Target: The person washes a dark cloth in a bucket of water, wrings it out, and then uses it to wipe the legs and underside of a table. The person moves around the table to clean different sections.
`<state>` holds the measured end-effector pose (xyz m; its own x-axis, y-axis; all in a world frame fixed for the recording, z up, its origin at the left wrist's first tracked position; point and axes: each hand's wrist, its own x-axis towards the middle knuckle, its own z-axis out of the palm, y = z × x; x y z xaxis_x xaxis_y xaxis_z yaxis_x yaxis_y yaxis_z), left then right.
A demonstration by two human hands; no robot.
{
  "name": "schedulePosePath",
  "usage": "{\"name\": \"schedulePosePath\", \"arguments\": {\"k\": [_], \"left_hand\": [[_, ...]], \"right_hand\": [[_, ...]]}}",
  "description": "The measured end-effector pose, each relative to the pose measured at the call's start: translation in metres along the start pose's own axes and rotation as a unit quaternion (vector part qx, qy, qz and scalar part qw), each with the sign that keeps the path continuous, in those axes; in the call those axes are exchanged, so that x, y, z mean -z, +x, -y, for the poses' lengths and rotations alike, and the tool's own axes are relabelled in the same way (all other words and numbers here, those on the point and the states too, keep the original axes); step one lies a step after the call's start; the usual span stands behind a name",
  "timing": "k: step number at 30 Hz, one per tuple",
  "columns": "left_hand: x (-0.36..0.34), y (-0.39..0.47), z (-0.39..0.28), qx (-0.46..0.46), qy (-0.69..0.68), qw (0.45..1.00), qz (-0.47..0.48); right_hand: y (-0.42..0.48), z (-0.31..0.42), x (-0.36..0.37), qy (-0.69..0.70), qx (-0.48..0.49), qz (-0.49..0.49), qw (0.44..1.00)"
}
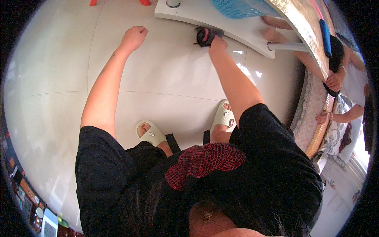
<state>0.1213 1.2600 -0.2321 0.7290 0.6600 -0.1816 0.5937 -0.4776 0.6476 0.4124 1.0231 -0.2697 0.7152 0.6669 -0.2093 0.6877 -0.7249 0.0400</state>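
My left hand [135, 38] is held out over the tiled floor, its fingers curled into a fist. Nothing shows inside it. My right hand [218, 45] grips a dark, bunched item [204, 37] with a pink strip; blur hides exactly what it is. That item is close to the edge of a white low board [189, 17] under the table. Pale green slides are on my feet, the left slide [152, 133] and the right slide [222, 118] standing apart on the floor.
A blue perforated plastic basket [237, 9] sits on the board, near a metal table leg [288, 46]. The tabletop edge [311, 35] bears a blue-handled tool [325, 38]. Another person's hands [335, 80] are at right, beside a quilted pink cover [311, 100]. Red legs [144, 2] stand ahead.
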Motion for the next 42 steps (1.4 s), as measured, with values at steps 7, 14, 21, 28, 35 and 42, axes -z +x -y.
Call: {"name": "schedulePosePath", "arguments": {"k": [7, 14, 21, 28, 35, 42], "left_hand": [[0.001, -0.014, -0.002, 0.091, -0.053, 0.994, 0.023], [0.007, -0.006, -0.004, 0.06, -0.033, 0.998, 0.011], [0.005, 0.003, -0.016, 0.04, -0.055, 0.997, 0.021], [-0.01, 0.009, -0.015, 0.0, -0.017, 0.999, 0.027], [-0.022, -0.007, -0.045, 0.038, -0.19, 0.976, 0.095], [-0.032, 0.004, -0.079, 0.075, -0.118, 0.982, -0.127]], "right_hand": [[0.044, 0.127, -0.016, -0.065, 0.209, -0.008, 0.976], [0.06, 0.111, -0.017, 0.15, 0.215, -0.052, 0.964], [0.038, -0.166, -0.004, -0.076, -0.008, 0.018, 0.997], [0.042, -0.234, -0.014, 0.438, -0.236, -0.141, 0.856], [0.019, 0.032, 0.029, 0.419, -0.012, -0.055, 0.906], [-0.054, 0.143, 0.088, 0.387, 0.117, -0.015, 0.914]]}}
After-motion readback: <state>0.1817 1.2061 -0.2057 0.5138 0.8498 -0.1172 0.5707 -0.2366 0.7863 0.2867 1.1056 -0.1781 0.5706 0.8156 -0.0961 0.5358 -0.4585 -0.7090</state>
